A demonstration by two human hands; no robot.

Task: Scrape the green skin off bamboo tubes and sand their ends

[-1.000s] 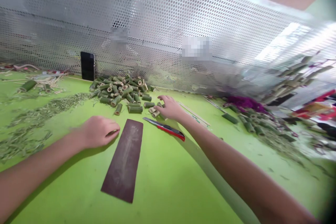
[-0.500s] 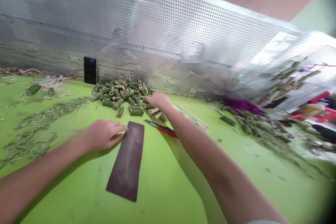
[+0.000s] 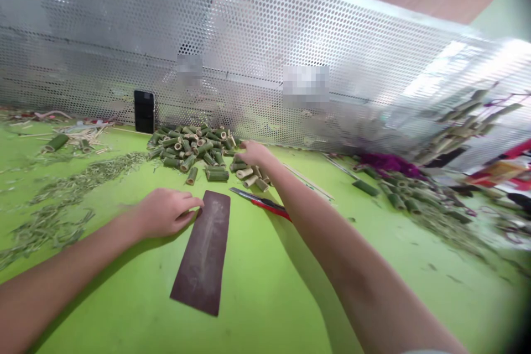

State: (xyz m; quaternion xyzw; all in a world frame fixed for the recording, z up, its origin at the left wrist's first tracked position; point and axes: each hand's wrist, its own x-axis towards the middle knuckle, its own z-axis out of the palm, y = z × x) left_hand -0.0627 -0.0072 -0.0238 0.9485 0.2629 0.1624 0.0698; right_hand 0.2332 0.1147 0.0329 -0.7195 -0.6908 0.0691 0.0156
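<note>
My left hand [image 3: 168, 213] lies on the table with its fingers loosely stretched out, the fingertips touching the upper left edge of a dark brown sandpaper strip [image 3: 203, 254]. Farther off, my right hand [image 3: 255, 155] is at the right end of a pile of short green bamboo pieces [image 3: 186, 146]. Its fingers are drawn together at a small bamboo piece [image 3: 238, 144], mostly hidden by the hand. Just below that hand lie several pale-ended bamboo pieces [image 3: 250, 181]. A red and black utility knife [image 3: 269, 206] rests partly beneath my right forearm.
A phone [image 3: 144, 112] stands against the perforated metal screen [image 3: 257, 27]. Green shavings [image 3: 83, 182] and thin sticks [image 3: 89, 133] lie at left. More bamboo pieces [image 3: 398, 199], purple fibre [image 3: 388, 166] and a bamboo construction [image 3: 468, 121] are at right.
My right hand has shifted slightly right, away from the main pile, uncovering more of the pale-ended pieces. My left hand stays at the sandpaper. The view has shifted a little.
</note>
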